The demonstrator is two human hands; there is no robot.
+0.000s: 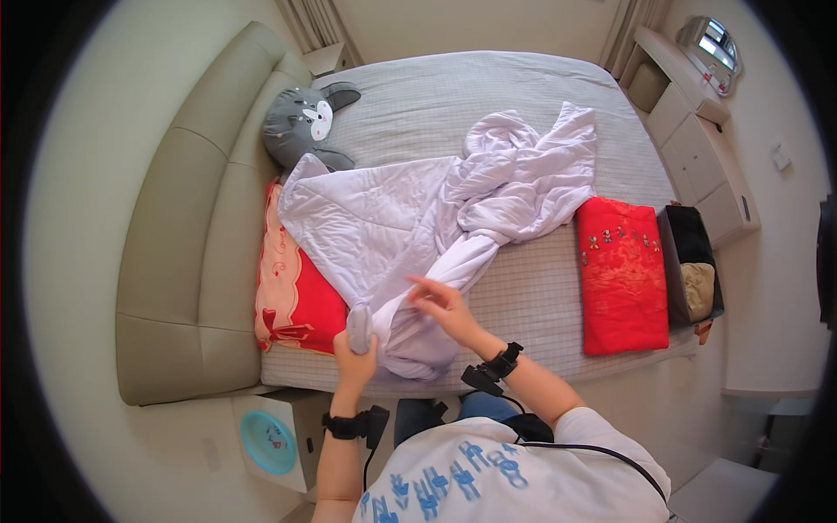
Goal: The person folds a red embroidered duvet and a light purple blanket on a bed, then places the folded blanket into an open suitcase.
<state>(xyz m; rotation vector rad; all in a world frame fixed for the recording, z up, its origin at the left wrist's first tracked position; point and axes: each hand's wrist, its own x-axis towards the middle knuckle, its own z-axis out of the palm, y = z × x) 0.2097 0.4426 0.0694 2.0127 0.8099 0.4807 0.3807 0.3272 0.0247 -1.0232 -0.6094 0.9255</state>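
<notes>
A thin, pale lilac quilted blanket point(375, 199) lies across the middle of the bed point(536, 301), which is dressed in a grey checked sheet. One part spreads flat toward the headboard end; the rest is heaped toward the foot, and a narrow tail reaches the near edge. The left hand point(353, 356) grips a bunched fold of it near that edge, its fingers closed around the cloth, presumably so that the slack fabric cannot slip away. The right hand point(442, 308) hovers over or rests on the tail, fingers loosely open and gripping nothing visible; contact cannot be told. Its unclosed pose probably leaves it free to shift along the cloth.

At the near headboard corner, a red pillow with a pink scalloped border point(318, 301) lies partly beneath the blanket. Farther along the headboard edge sits a round grey plush cushion with an animal face point(292, 126), beside the padded beige headboard point(185, 248). Near the foot edge lies a folded red embroidered quilt point(623, 283), apparently set there out of the blanket's way; just past it is a dark fabric box point(678, 234) containing beige cloth point(697, 290).
</notes>
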